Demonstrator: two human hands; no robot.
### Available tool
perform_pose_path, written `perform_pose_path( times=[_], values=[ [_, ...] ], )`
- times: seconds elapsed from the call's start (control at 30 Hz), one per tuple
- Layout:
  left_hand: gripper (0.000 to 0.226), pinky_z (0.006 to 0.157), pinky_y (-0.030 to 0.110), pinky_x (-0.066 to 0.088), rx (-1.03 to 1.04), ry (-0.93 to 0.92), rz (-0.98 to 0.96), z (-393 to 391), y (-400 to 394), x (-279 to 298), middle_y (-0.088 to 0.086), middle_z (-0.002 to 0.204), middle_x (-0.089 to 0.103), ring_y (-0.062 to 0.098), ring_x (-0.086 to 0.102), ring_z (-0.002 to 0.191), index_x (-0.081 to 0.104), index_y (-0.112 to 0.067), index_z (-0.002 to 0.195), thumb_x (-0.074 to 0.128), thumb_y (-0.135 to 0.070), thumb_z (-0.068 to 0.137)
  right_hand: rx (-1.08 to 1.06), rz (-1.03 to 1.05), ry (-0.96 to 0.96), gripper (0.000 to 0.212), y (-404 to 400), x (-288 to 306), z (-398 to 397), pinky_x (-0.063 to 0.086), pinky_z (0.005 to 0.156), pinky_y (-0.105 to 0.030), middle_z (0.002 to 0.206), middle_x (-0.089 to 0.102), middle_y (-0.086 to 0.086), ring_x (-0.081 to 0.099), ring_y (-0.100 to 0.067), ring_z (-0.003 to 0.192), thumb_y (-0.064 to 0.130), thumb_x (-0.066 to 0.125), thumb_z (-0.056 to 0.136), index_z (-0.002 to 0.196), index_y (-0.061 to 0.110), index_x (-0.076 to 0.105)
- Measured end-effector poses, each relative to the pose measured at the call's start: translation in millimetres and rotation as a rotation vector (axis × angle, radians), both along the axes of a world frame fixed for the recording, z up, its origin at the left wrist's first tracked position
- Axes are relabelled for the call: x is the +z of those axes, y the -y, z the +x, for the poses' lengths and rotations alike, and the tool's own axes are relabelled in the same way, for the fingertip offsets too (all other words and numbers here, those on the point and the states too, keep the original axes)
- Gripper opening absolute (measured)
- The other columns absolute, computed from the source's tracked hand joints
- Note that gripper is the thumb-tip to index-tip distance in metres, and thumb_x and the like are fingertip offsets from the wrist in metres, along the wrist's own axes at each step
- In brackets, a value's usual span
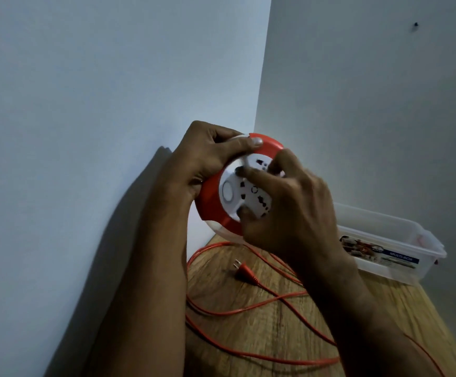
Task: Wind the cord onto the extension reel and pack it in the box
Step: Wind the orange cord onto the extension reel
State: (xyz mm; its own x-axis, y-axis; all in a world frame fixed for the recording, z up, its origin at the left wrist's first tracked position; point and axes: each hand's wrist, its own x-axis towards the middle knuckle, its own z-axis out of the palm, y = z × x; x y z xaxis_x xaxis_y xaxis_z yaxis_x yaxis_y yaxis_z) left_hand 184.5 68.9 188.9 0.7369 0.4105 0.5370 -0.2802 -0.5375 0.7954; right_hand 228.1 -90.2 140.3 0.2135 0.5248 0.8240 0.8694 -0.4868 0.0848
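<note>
Now the box [384, 240] is waiting beyond the right hand [289, 213], whose fingers are pressing the reel [216, 197] face; the left hand [207, 159] is gripping its rim. Below, the soft cord [248, 308] is lying loose, probably light.

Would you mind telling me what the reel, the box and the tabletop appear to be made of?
The reel looks like moulded plastic, glossy red rim and white socket face, with a soft sheen. The box seems clear, slightly frosted plastic; the wall shows through it. The tabletop shows brown wood grain, matte, possibly laminate rather than solid wood.
</note>
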Motion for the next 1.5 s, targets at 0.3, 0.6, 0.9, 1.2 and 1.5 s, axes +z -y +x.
perform_pose_path(
  times=[0.3, 0.6, 0.9, 1.2, 1.5],
  values=[
    [0.028, 0.086, 0.041, 0.061, 0.011, -0.003, 0.022, 2.5, -3.0, -2.7, -0.004, 0.083, 0.080, 0.017, 0.076, 0.080, 0.083, -0.021, 0.098, 0.078, -0.045, 0.084, -0.020, -0.066, -0.003, 0.043, 25.4, 29.4, -19.9, 0.037, 0.067, -0.022, 0.100, 0.071, -0.004, 0.067, -0.021, 0.076, 0.033, 0.083, 0.071, 0.110, 0.018, 0.072],
    [0.027, 0.099, 0.052, 0.054, 0.023, -0.022, 0.064, -1.2, -6.4, -1.6, -0.007, 0.082, 0.080, 0.019, 0.075, 0.091, 0.084, -0.024, 0.092, 0.078, -0.050, 0.083, 0.023, -0.492, 0.126, 0.056, 17.5, 20.4, -10.9, 0.034, 0.100, -0.049, 0.143, 0.038, -0.007, 0.030, -0.024, 0.128, 0.020, 0.081, 0.072, 0.122, 0.035, 0.062],
    [0.023, 0.085, 0.039, 0.061, -0.012, -0.004, 0.059, -1.2, -2.8, -2.5, -0.005, 0.083, 0.081, 0.016, 0.077, 0.082, 0.084, -0.022, 0.093, 0.078, -0.043, 0.085, 0.031, -0.217, 0.149, 0.058, 9.0, 10.7, 4.9, 0.039, 0.082, -0.043, 0.126, 0.053, -0.013, 0.053, -0.032, 0.111, 0.031, 0.083, 0.060, 0.117, 0.031, 0.069],
    [0.026, 0.077, 0.035, 0.063, 0.013, 0.023, -0.040, 1.4, 1.4, -2.4, -0.003, 0.080, 0.080, 0.016, 0.076, 0.074, 0.082, -0.019, 0.094, 0.079, -0.043, 0.084, 0.056, 0.170, -0.171, 0.050, -3.6, 4.2, -4.8, 0.057, 0.070, -0.026, 0.097, 0.074, -0.007, 0.069, -0.018, 0.072, 0.051, 0.071, 0.081, 0.109, 0.009, 0.071],
    [0.023, 0.081, 0.036, 0.059, 0.014, 0.025, 0.030, -3.3, -4.8, -0.3, -0.003, 0.078, 0.079, 0.014, 0.075, 0.078, 0.082, -0.022, 0.084, 0.076, -0.044, 0.088, -0.001, -0.375, 0.102, 0.071, 9.4, 20.6, -13.3, 0.037, 0.095, -0.053, 0.145, 0.039, -0.015, 0.041, -0.035, 0.131, 0.021, 0.084, 0.065, 0.131, 0.030, 0.057]
  ],
)
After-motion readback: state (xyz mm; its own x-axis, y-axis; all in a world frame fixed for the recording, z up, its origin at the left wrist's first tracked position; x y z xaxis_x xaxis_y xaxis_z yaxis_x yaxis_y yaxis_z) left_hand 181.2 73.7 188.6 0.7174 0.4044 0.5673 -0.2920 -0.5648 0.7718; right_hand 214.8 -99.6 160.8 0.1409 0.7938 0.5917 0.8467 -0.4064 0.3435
